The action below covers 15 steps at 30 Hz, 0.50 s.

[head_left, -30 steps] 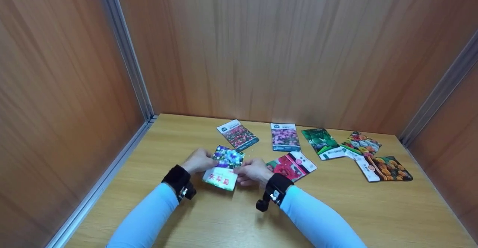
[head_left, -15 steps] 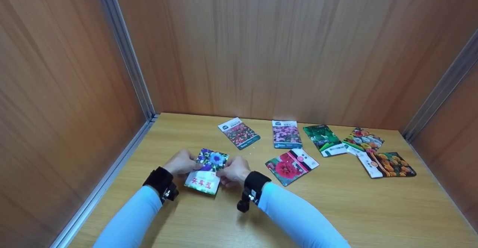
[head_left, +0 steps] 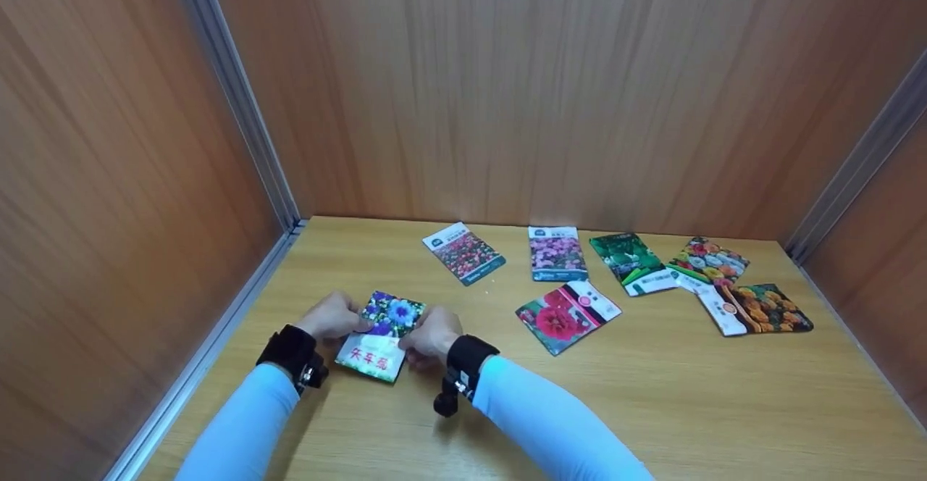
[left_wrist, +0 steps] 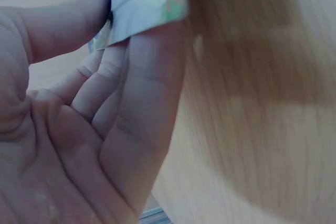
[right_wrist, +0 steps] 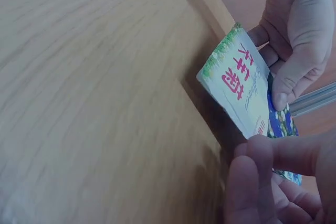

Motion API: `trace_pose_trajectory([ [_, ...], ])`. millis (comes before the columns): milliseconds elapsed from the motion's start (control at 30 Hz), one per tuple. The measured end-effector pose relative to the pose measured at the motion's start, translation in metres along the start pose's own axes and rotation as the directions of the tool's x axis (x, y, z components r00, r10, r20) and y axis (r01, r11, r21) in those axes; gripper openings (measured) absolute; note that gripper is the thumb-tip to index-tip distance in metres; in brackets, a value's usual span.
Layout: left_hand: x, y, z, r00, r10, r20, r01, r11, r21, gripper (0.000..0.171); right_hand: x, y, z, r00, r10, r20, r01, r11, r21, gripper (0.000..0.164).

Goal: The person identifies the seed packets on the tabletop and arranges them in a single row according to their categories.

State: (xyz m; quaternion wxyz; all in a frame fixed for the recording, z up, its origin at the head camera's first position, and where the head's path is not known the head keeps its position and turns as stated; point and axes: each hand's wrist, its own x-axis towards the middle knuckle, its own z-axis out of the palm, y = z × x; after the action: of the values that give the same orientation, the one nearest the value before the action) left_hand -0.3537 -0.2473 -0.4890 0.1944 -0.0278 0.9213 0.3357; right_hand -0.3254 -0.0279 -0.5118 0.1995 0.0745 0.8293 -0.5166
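A seed packet with blue and purple flowers on one half and red lettering on a white half is held between both hands, over the left part of the table. My left hand pinches its left edge, thumb on top and fingers beneath, as the left wrist view shows. On the opposite edge, my right hand pinches the packet between thumb and fingers. In the right wrist view the packet is tilted, with a shadow on the wood below it.
A packet with a red flower lies right of the hands. Behind are a pink-flower packet and a lilac one. Further right lie a green packet, a mixed-flower packet and an orange-flower packet. Wooden panels enclose the table.
Both hands have carried the blue-flower packet left and slightly toward the front of the table, away from the red-flower packet. The other packets stay in their places.
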Motion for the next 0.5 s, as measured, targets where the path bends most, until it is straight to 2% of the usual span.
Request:
trace_pose_trajectory([
  [200, -0.004, -0.005, -0.002, 0.997, -0.066, 0.032, 0.065, 0.998, 0.020, 0.040, 0.001, 0.001, 0.011, 1.000, -0.015, -0.027, 0.014, 0.999, -0.037, 0.021],
  [300, -0.006, -0.007, -0.004, 0.998, -0.059, 0.037, 0.058, 0.998, 0.038, 0.043, -0.001, 0.003, 0.015, 0.997, -0.072, -0.036, 0.067, 0.989, -0.132, 0.026],
  [433, -0.009, -0.010, -0.007, 0.999, -0.039, 0.027, 0.036, 0.995, 0.090, 0.045, -0.003, 0.004, 0.019, 0.991, -0.132, -0.028, 0.120, 0.956, -0.267, 0.032],
  [500, -0.010, -0.010, -0.008, 0.999, -0.048, 0.012, 0.047, 0.992, 0.119, 0.042, -0.005, 0.003, 0.018, 0.991, -0.135, -0.014, 0.126, 0.950, -0.284, 0.033],
])
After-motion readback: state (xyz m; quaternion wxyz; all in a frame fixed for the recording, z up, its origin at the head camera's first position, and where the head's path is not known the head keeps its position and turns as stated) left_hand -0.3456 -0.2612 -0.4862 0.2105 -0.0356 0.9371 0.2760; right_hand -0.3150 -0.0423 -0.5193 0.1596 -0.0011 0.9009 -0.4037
